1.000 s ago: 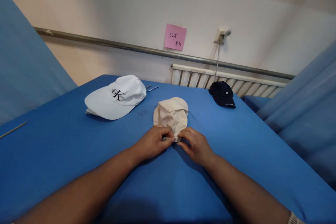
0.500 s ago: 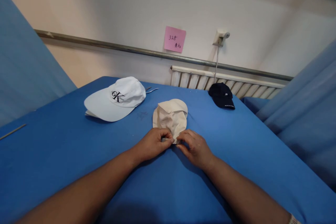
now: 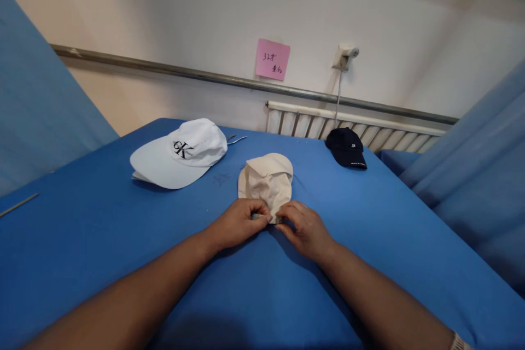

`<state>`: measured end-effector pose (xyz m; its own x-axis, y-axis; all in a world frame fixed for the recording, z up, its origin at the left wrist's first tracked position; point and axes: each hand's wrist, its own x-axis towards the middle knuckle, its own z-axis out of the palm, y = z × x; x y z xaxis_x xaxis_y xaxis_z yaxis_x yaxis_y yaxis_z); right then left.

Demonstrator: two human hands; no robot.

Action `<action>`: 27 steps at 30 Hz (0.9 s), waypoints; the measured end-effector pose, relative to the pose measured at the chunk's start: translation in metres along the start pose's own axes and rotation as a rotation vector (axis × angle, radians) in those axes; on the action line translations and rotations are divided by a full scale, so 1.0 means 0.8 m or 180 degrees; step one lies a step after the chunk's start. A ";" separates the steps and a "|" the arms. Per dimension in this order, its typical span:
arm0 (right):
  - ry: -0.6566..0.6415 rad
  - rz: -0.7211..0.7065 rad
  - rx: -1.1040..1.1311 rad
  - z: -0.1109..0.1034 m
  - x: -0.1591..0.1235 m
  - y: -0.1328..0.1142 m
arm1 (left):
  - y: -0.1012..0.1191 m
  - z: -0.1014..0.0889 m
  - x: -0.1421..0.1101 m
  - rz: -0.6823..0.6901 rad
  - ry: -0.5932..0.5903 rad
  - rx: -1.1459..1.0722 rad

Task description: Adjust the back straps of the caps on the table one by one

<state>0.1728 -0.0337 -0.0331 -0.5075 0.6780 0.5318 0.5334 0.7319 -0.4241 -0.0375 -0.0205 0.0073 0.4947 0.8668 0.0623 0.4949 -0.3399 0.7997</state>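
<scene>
A beige cap (image 3: 268, 183) lies on the blue-covered table in front of me, its brim pointing away and its crown crumpled. My left hand (image 3: 240, 224) pinches the cap's near edge between thumb and fingers. Close beside it, my right hand (image 3: 305, 229) is closed on the same edge, at the strap end. A small dark metallic piece, perhaps a buckle (image 3: 279, 220), shows at the right fingertips and is mostly hidden by them.
White caps (image 3: 184, 153), apparently stacked, sit at the back left with a thin tool (image 3: 237, 140) behind them. A navy cap (image 3: 346, 147) is at the back right. A thin stick (image 3: 18, 205) lies far left. Blue curtains (image 3: 484, 175) flank the table; a radiator (image 3: 301, 123) stands behind.
Almost nothing differs. The whole view has shifted very slightly, while both hands stay at the beige cap's near edge.
</scene>
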 end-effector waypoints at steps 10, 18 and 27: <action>0.0019 -0.0026 0.0069 0.000 -0.001 0.000 | -0.003 0.002 0.000 0.0043 0.0007 0.0084; 0.0122 -0.0070 0.0115 0.001 0.000 0.003 | -0.003 0.002 0.001 0.0014 0.0045 0.0108; 0.0147 -0.0113 0.0151 0.000 -0.001 0.002 | 0.002 0.006 0.002 -0.0114 0.0309 -0.0223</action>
<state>0.1741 -0.0333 -0.0343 -0.4932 0.6484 0.5800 0.4823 0.7586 -0.4380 -0.0325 -0.0211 0.0056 0.4043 0.9104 0.0877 0.4582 -0.2846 0.8421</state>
